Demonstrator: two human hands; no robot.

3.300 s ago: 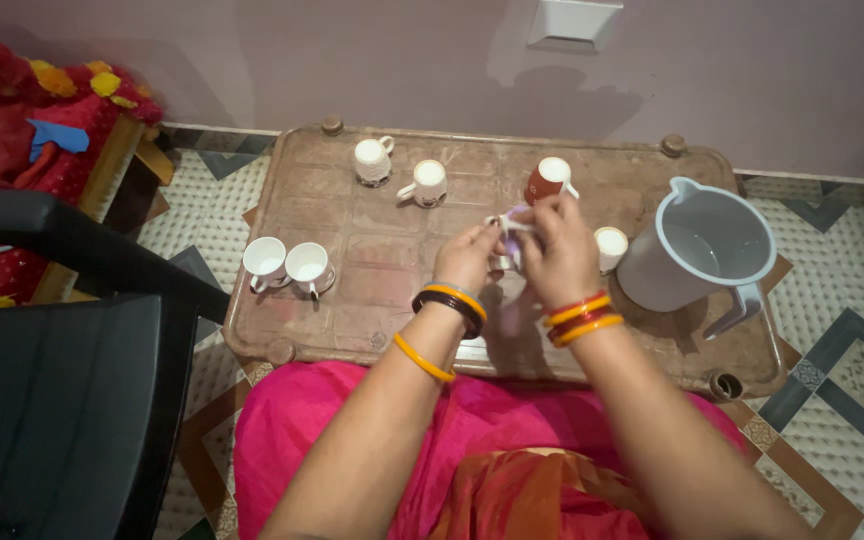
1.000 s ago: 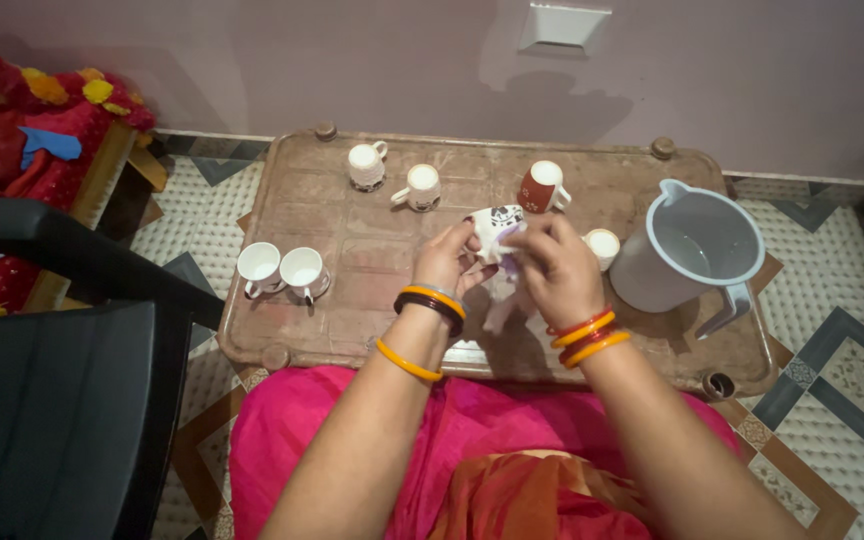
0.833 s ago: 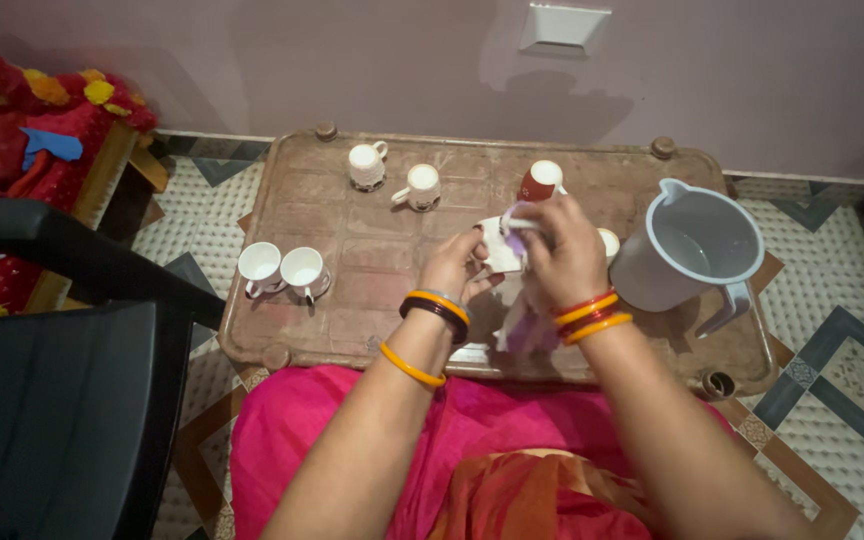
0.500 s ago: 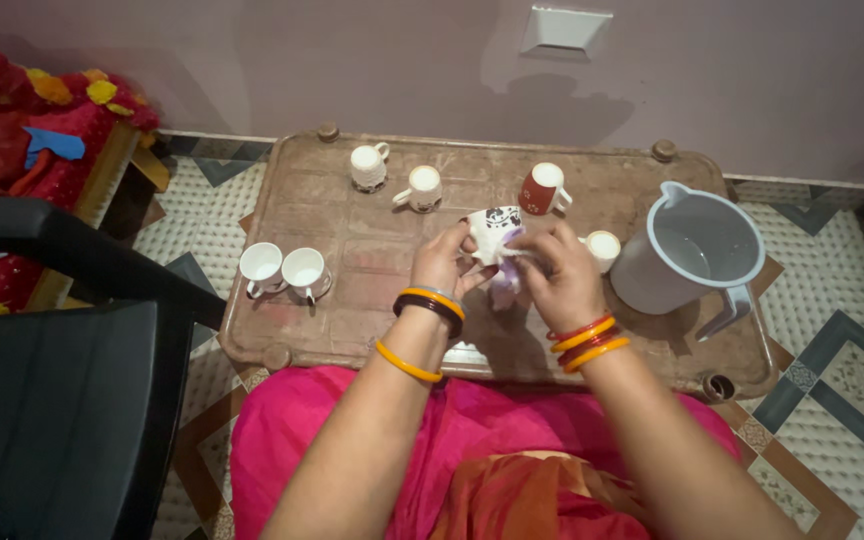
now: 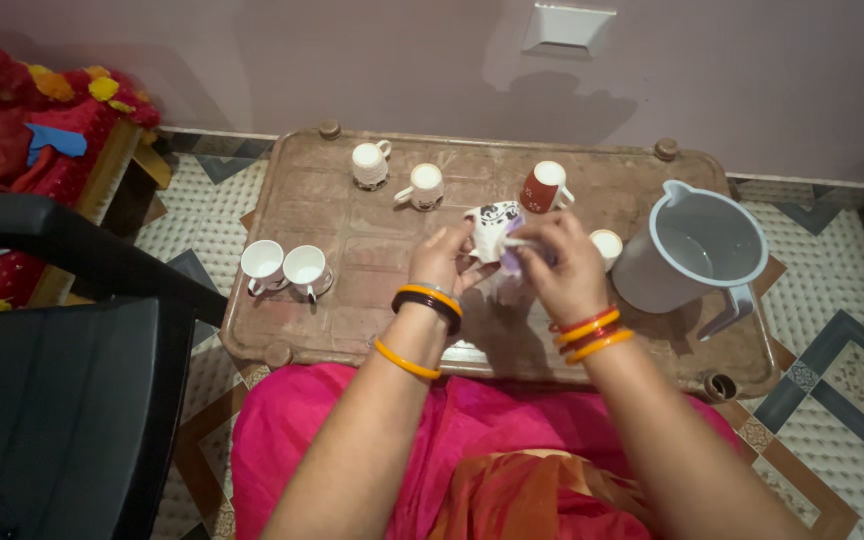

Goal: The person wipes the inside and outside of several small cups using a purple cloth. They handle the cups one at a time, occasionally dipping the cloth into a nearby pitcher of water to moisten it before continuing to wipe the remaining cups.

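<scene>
Holding a white ceramic cup with a dark floral print (image 5: pixel 492 228) above the middle of the low brown plastic table (image 5: pixel 352 240), tipped on its side. Left hand (image 5: pixel 444 262) cradling the cup from below, fingers curled against its wall. Right hand (image 5: pixel 562 268) pinching a small pale purple cloth (image 5: pixel 512 262), pressing it to the cup's far side; exact finger placement under the cloth impossible to tell.

Standing on the table:
- red cup with white inside (image 5: pixel 544 187), just behind the held cup;
- small white cup (image 5: pixel 607 246), just right of the right hand;
- grey plastic jug with handle (image 5: pixel 690 250), at the table's right end, apparently holding some water;
- two white cups (image 5: pixel 397 176), toward the table's far edge;
- pair of white cups (image 5: pixel 284 270), touching, at the table's left end.

Black plastic chair (image 5: pixel 52 370) standing left of the table.

Risks, judged from this layout:
- Slipping from the left hand if wet, dropping onto the table, chipping.
- Knocking the small white cup or the red cup with the right wrist while rubbing, both sitting close.
- Nudging the jug with the right forearm, spilling its contents over the table.
</scene>
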